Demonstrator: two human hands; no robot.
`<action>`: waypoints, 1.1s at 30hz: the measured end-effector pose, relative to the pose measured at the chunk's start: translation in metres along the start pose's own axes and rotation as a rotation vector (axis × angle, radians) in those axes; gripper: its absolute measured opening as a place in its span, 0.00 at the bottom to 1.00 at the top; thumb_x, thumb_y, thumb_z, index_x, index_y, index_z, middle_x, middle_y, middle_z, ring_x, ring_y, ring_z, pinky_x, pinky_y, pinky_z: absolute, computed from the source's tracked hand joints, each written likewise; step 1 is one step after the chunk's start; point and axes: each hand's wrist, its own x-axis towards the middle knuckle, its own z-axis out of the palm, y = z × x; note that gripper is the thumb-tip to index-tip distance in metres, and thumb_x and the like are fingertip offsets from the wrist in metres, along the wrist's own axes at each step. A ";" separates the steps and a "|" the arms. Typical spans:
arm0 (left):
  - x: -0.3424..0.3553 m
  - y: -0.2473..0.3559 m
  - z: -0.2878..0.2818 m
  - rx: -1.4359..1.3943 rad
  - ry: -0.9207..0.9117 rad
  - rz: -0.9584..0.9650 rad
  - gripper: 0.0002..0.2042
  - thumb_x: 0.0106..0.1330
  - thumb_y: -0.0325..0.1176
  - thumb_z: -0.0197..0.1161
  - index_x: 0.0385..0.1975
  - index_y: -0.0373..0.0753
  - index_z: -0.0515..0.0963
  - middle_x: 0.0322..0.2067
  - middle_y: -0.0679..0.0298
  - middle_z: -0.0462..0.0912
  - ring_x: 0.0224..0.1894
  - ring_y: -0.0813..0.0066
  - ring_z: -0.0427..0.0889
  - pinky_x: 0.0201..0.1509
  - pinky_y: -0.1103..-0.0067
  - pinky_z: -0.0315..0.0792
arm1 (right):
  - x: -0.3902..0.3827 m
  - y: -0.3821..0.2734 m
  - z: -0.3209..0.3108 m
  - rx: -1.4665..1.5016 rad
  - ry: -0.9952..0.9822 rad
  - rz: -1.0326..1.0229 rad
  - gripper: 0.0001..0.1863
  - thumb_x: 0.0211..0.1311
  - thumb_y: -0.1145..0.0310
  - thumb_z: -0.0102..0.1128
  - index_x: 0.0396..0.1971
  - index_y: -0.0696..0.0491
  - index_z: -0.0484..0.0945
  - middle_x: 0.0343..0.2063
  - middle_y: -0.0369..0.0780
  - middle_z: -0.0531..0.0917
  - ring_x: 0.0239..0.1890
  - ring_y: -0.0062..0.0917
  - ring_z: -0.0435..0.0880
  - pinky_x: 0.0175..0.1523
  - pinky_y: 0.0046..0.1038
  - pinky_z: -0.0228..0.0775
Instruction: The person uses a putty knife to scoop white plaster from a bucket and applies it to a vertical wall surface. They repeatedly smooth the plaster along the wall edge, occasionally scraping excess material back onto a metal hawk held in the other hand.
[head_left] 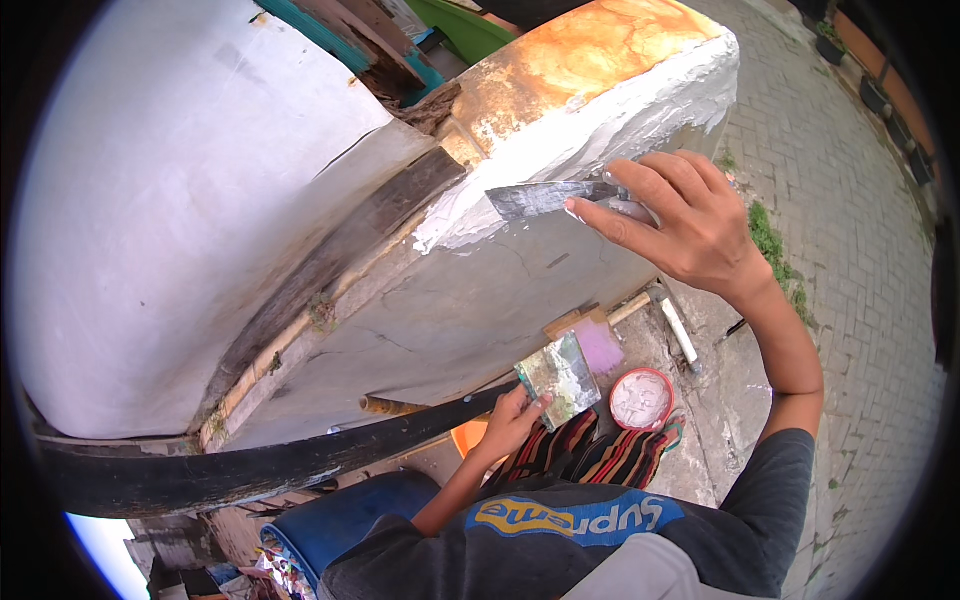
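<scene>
My right hand (665, 215) grips a putty knife (530, 200), its grey blade lying along the fresh, uneven white filler (620, 105) on the edge of a concrete ledge, whose upper face (590, 50) is stained orange. Lower down, my left hand (510, 425) holds a flat board (560, 370) smeared with white paste by one end. Near my feet stands a round red-rimmed tub (642, 398) of white paste, with a pink-smeared piece (598, 345) beside the board.
A white wall (180, 170) fills the left. A black pipe (200, 475) curves below it, near a blue barrel (350, 510) and an orange container (465, 436). A white pipe (678, 330) is on the concrete. A brick-paved path (840, 220) with potted plants (870, 95) runs along the right.
</scene>
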 end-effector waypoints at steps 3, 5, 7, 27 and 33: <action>0.000 -0.002 0.001 -0.003 0.006 0.007 0.16 0.70 0.40 0.56 0.46 0.32 0.74 0.28 0.64 0.81 0.27 0.84 0.72 0.33 0.80 0.69 | -0.007 0.011 0.002 -0.025 0.002 0.013 0.25 0.46 0.72 0.62 0.46 0.30 0.82 0.39 0.33 0.77 0.39 0.24 0.77 0.41 0.27 0.73; 0.002 0.005 -0.001 0.024 -0.007 -0.017 0.16 0.70 0.40 0.56 0.45 0.32 0.74 0.28 0.64 0.81 0.27 0.83 0.72 0.34 0.80 0.69 | -0.010 0.019 0.002 -0.037 -0.008 0.015 0.26 0.45 0.73 0.62 0.46 0.30 0.82 0.39 0.33 0.77 0.40 0.24 0.78 0.41 0.28 0.74; 0.003 0.007 -0.001 0.017 -0.007 -0.004 0.16 0.69 0.41 0.56 0.45 0.32 0.74 0.28 0.63 0.81 0.28 0.82 0.72 0.34 0.80 0.69 | -0.013 0.024 0.002 -0.048 -0.009 0.022 0.27 0.44 0.74 0.62 0.46 0.30 0.82 0.40 0.33 0.77 0.40 0.25 0.78 0.41 0.28 0.74; 0.007 0.020 0.000 0.130 -0.085 -0.114 0.16 0.70 0.36 0.56 0.48 0.29 0.72 0.40 0.63 0.79 0.43 0.81 0.74 0.48 0.79 0.69 | 0.035 -0.006 -0.004 0.118 0.037 -0.115 0.18 0.45 0.66 0.62 0.41 0.35 0.83 0.40 0.31 0.79 0.39 0.23 0.77 0.45 0.28 0.73; 0.008 0.011 -0.003 0.093 -0.070 -0.096 0.16 0.70 0.37 0.57 0.47 0.29 0.72 0.39 0.63 0.80 0.41 0.81 0.74 0.46 0.80 0.69 | 0.013 0.003 0.001 0.068 0.008 -0.071 0.18 0.46 0.66 0.61 0.41 0.35 0.83 0.41 0.31 0.79 0.39 0.23 0.77 0.47 0.29 0.72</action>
